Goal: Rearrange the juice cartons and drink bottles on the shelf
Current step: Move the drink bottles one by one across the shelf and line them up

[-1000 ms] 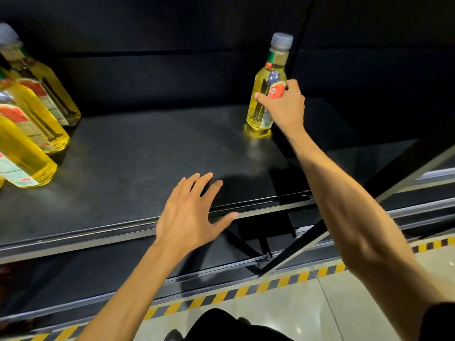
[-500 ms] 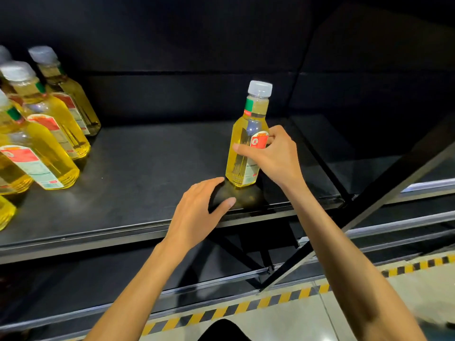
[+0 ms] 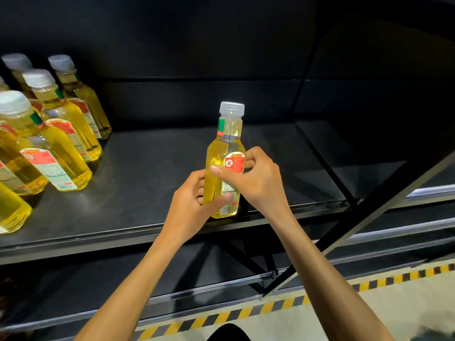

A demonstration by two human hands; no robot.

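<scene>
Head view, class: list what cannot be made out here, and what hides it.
- Held bottle: label text too small, partly under the right hand thumb.
- Its lower left side: behind the left hand.
- Left bottle group: cut by the frame edge, count unknown.
- Lower shelf: too dark.

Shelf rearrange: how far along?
Done: yellow clear-plastic bottles with white caps stand grouped at the black shelf's left. In hand: left hand and right hand both grip a lone yellow bottle, upright near the front edge. Left: placing it; no cartons visible.

The red-and-white paper label (image 3: 235,162) on the clear plastic bottle of yellow drink (image 3: 216,156) bears print too blurred to read.
</scene>
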